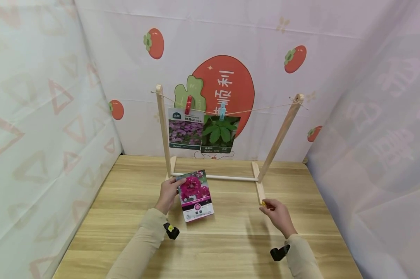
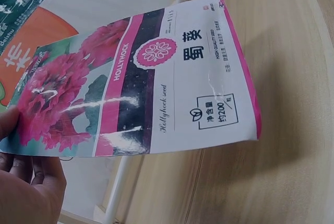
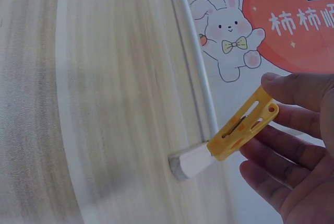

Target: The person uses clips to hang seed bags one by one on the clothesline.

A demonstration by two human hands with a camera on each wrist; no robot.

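Note:
My left hand (image 1: 168,193) pinches a hollyhock seed packet (image 1: 194,197) by its upper left edge, thumb over the printed front. In the left wrist view the packet (image 2: 141,78) shows pink flowers and a white lower part, tilted above the table. Between the thumb and fingers of my right hand (image 1: 278,216) is a yellow clothespin (image 3: 244,125), held near the frame's right foot. On the string, a red clothespin (image 1: 188,105) holds a purple-flower seed packet (image 1: 185,131), and a light blue clothespin (image 1: 222,111) holds a green-leaf seed packet (image 1: 219,133).
A wooden frame with a right post (image 1: 279,137), a left post (image 1: 163,131) and a white crossbar (image 1: 230,178) stands at the back of the table (image 1: 133,240). Its string (image 1: 265,108) sags between the post tops. Printed cloth walls (image 1: 126,50) enclose the table.

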